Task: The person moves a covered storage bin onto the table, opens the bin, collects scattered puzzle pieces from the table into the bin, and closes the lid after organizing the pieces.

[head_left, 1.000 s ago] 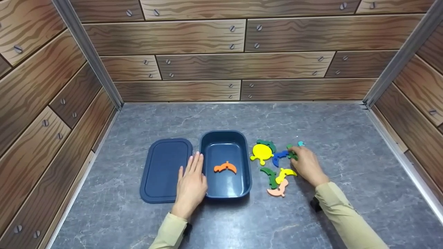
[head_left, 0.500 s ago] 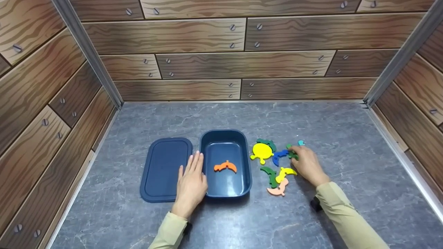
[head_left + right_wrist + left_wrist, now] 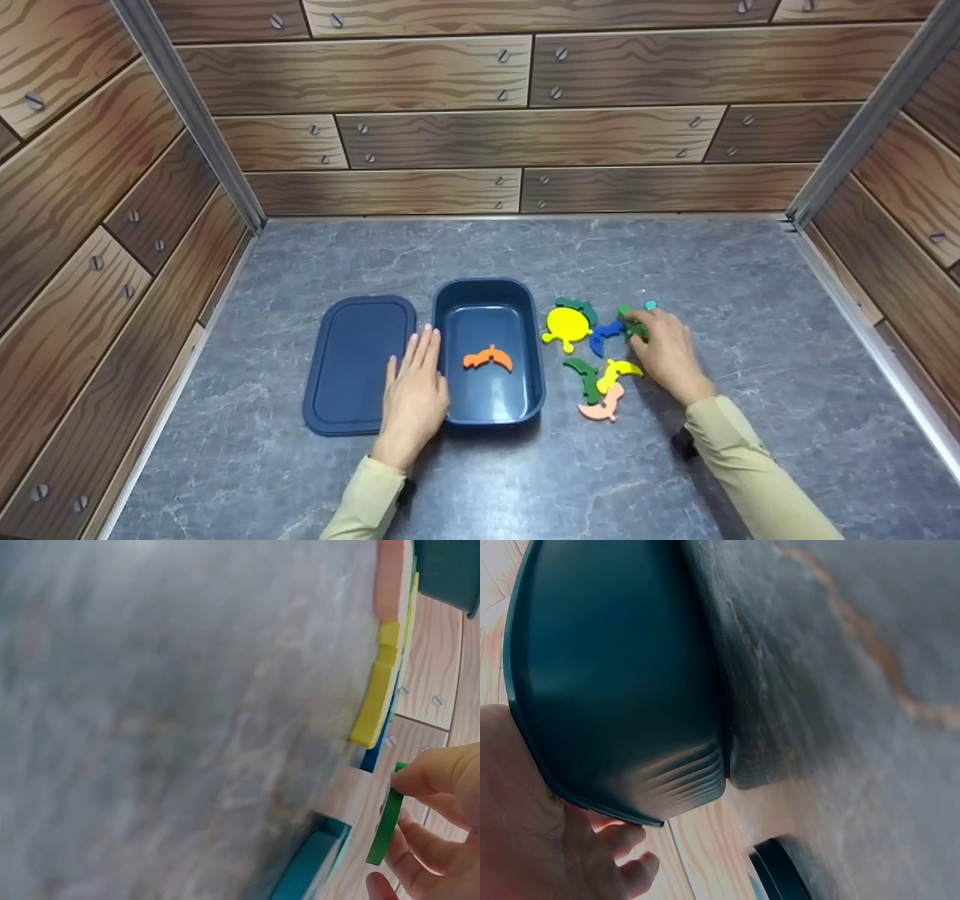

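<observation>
My left hand (image 3: 414, 401) lies with straight fingers along the left wall of a dark blue plastic box (image 3: 541, 375), touching its rim. In the left wrist view the palm meets the rim of the box (image 3: 615, 667). Inside the box is one orange toucan-like puzzle piece (image 3: 489, 359). To the right, my right hand (image 3: 667, 356) pinches a green puzzle piece (image 3: 636, 329) between thumb and fingers. The right wrist view shows that green piece (image 3: 387, 825) tilted on edge, partly covered by the fingers. A blue piece (image 3: 606, 337) lies just left of it, and a turquoise piece (image 3: 651, 305) just behind.
Left of the box lies its flat blue lid (image 3: 360, 360). Between box and right hand are a yellow turtle-like piece (image 3: 567, 327), a dark green piece (image 3: 576, 307), a green piece (image 3: 585, 376), a yellow piece (image 3: 616, 373) and a peach piece (image 3: 604, 405). Wood-patterned walls enclose the grey tabletop.
The right hand's fingers have shifted slightly on the green piece, which sits a little differently in them. The left hand and box stay in place; the head view has tilted slightly.
</observation>
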`<control>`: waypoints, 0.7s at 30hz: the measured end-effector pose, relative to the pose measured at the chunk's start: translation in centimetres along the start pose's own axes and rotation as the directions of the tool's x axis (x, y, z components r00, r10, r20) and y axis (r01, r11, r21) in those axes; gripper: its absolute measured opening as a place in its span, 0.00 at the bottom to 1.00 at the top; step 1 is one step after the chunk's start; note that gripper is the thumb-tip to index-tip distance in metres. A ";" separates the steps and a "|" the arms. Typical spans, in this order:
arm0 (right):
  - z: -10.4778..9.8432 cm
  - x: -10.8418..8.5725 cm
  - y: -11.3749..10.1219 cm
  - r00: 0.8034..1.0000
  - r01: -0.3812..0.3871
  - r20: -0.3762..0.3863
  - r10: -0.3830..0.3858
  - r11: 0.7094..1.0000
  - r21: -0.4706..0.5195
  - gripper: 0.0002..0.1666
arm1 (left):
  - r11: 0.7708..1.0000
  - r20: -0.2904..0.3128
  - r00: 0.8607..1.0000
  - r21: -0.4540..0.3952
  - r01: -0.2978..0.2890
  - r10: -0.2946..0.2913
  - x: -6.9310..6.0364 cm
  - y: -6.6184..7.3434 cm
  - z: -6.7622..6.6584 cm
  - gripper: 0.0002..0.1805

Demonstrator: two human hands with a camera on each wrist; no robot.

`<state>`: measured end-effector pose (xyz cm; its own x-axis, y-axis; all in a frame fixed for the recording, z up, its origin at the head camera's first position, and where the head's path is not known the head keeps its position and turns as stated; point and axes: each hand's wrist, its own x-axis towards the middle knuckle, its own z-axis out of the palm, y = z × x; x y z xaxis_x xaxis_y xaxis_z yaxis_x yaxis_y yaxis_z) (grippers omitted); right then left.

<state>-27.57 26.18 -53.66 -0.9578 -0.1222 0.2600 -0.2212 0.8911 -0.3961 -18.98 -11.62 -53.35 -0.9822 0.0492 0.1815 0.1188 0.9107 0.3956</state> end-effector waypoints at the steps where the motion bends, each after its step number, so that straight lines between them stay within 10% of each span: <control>1: -0.1 0.0 -0.2 1.000 0.002 -0.006 -0.002 1.000 0.004 0.20 | 1.000 0.000 1.000 0.000 -0.001 0.001 0.0 0.0 0.0 0.34; 21: -2.5 -0.2 -5.2 0.991 0.093 -0.112 -0.078 0.987 0.129 0.18 | 1.000 -0.003 1.000 -0.005 0.000 0.000 0.0 -0.1 0.1 0.33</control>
<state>-25.80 22.66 -49.46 -0.9110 -0.1421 0.3871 -0.3310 0.8119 -0.4810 -19.04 -11.61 -53.49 -0.9818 0.0483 0.1838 0.1197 0.9085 0.4004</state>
